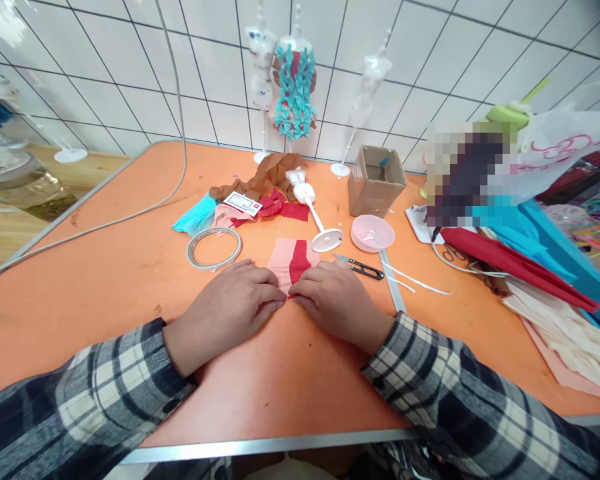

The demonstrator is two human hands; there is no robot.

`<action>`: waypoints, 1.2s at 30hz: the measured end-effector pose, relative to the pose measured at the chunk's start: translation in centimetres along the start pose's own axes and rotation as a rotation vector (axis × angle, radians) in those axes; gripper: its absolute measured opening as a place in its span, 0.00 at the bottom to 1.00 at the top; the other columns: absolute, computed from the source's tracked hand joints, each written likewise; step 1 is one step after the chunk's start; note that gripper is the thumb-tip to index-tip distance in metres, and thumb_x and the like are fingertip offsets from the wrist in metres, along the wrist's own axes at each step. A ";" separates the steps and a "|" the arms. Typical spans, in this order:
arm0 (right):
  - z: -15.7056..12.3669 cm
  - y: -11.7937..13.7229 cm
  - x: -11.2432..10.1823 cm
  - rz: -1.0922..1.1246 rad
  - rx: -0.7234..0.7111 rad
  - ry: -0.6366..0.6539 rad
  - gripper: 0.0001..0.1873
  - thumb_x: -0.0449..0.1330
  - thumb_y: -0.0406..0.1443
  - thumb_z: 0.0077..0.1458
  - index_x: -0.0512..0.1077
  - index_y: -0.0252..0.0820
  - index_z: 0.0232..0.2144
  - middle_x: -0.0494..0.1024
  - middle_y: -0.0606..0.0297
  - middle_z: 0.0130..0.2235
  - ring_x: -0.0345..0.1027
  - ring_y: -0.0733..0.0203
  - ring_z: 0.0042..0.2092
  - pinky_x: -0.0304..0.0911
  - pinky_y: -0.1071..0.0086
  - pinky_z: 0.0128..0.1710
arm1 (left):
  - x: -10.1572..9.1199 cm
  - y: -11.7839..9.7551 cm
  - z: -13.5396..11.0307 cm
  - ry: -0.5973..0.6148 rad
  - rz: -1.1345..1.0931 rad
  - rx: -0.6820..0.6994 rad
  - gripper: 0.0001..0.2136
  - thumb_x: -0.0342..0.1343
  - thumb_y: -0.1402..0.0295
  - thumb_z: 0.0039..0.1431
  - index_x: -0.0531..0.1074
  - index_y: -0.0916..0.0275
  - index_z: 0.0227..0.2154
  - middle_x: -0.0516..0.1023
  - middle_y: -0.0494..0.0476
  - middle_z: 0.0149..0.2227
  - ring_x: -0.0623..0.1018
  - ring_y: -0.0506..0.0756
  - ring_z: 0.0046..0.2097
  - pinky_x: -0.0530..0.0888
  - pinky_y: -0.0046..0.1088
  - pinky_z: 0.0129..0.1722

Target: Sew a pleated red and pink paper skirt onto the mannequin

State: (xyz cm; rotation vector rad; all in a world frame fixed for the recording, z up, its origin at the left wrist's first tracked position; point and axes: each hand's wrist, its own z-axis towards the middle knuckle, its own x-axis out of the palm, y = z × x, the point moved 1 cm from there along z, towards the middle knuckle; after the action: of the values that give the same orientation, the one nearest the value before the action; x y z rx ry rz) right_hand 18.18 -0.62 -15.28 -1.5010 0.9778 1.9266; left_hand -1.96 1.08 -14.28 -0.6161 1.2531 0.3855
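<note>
A small piece of pink crepe paper (281, 255) with a red strip (300, 260) across it lies flat on the orange table. My left hand (235, 300) pinches its near edge from the left, fingers pressed together. From the right, my right hand (335, 297) pinches the same edge, its fingertips almost meeting the left ones. Just beyond the right hand are black thread snips (366, 269). A roll of tape (214, 249) rests past the left hand. A small white mannequin on a stand (316, 212) lies on its side behind the paper.
Brown crepe paper (275, 175), blue crepe paper (195, 217) and a card (243, 203) lie at the back. A pink bowl (373, 233) sits before a cardboard box (377, 180). Mannequins stand along the tiled wall. A white cable (130, 215) crosses the left side; paper sheets (565, 327) pile up right.
</note>
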 end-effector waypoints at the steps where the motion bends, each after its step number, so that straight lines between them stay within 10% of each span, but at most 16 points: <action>1: 0.0 0.0 0.0 -0.005 -0.001 -0.003 0.12 0.53 0.34 0.65 0.78 0.43 0.38 0.80 0.61 0.38 0.65 0.56 0.41 0.52 0.62 0.42 | 0.0 0.0 0.0 -0.001 -0.002 0.002 0.12 0.51 0.69 0.65 0.81 0.56 0.34 0.81 0.54 0.37 0.77 0.56 0.38 0.68 0.38 0.43; 36: 0.3 -0.1 0.2 0.031 0.003 -0.054 0.11 0.55 0.33 0.64 0.77 0.42 0.34 0.78 0.62 0.36 0.63 0.57 0.39 0.54 0.64 0.39 | 0.5 0.8 -0.3 -0.022 -0.164 -0.132 0.10 0.51 0.66 0.65 0.78 0.57 0.40 0.81 0.55 0.40 0.78 0.56 0.42 0.73 0.33 0.42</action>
State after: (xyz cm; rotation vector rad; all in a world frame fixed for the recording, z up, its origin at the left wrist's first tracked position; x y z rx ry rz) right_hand 18.04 -0.27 -15.43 -1.4328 0.9850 1.9760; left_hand -2.53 1.45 -15.04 -0.8192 1.1536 0.3385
